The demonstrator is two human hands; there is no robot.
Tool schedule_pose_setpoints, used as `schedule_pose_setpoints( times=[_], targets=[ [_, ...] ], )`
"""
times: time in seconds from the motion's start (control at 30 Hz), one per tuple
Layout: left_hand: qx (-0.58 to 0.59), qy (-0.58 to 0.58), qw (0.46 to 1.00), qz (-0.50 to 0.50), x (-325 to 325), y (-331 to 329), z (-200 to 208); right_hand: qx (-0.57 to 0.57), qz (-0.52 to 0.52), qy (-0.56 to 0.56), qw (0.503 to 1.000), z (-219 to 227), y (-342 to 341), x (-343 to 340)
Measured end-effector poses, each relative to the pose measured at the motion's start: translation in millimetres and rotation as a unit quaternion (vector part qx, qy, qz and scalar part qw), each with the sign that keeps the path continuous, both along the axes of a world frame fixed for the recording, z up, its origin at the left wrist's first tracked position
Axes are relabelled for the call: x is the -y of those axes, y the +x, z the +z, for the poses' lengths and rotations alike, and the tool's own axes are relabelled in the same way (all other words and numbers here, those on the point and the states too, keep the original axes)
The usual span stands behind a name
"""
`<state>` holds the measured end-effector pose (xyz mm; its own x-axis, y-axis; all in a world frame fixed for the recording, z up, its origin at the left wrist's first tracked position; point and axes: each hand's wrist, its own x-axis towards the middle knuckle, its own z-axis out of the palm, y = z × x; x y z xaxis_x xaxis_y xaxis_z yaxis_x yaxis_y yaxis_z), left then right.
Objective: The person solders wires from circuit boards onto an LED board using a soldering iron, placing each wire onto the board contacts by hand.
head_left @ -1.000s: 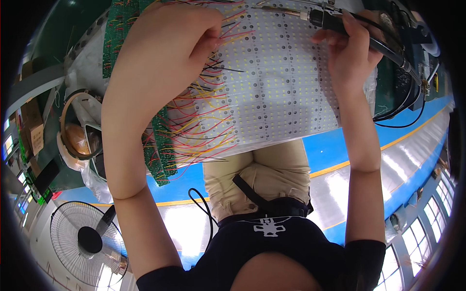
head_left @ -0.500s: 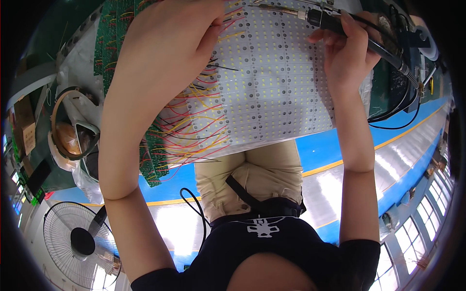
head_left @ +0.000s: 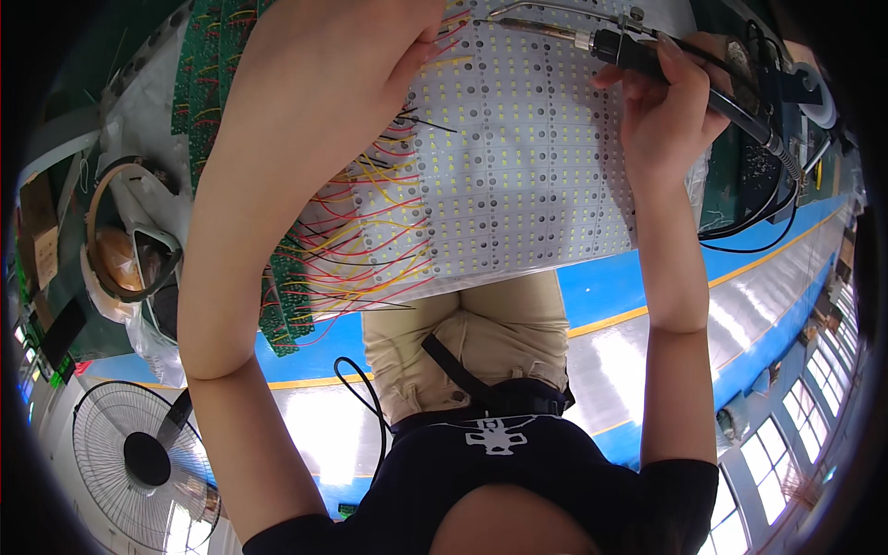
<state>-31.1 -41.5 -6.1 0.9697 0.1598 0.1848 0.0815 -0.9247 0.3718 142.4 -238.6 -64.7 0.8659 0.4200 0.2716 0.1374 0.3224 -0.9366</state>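
Note:
My right hand (head_left: 673, 125) is closed around the black handle of a soldering iron (head_left: 638, 57). The iron's metal tip points left, over a white LED panel (head_left: 518, 185) dotted with small yellowish chips. A thin curved metal feed tube (head_left: 555, 7) runs along the iron. At the panel's upper left, my left hand (head_left: 347, 83) is closed, thumb and fingers pinched at a red wire (head_left: 453, 23); its fingertips are partly hidden. Red, yellow and black wires (head_left: 370, 245) spread from green circuit boards (head_left: 287, 310) onto the panel's left side.
More green boards (head_left: 199, 83) lie beyond my left forearm. A tape roll (head_left: 102, 231) and plastic bag (head_left: 153, 342) are at the left, above a fan (head_left: 146, 460). Black cables (head_left: 758, 231) and a stand (head_left: 805, 88) are at the right.
The iron and my right hand have shifted slightly right and down in the picture. My left hand keeps its pinch near the wires. The whole view has tilted a little.

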Motion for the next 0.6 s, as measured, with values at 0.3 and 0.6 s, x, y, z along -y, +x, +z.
schedule_pose_setpoints(
  times=[0.3, 0.6],
  targets=[
    [0.023, 0.049, 0.998, -0.033, -1.5, 0.4, -0.8, 0.028, 0.026, 0.003, 0.999, -2.4, 4.0, 1.3],
    [0.021, 0.06, 0.997, -0.032, 0.1, 0.8, -0.8, 0.013, 0.006, -0.002, 1.0, 2.2, -1.5, -2.5]
  ],
)
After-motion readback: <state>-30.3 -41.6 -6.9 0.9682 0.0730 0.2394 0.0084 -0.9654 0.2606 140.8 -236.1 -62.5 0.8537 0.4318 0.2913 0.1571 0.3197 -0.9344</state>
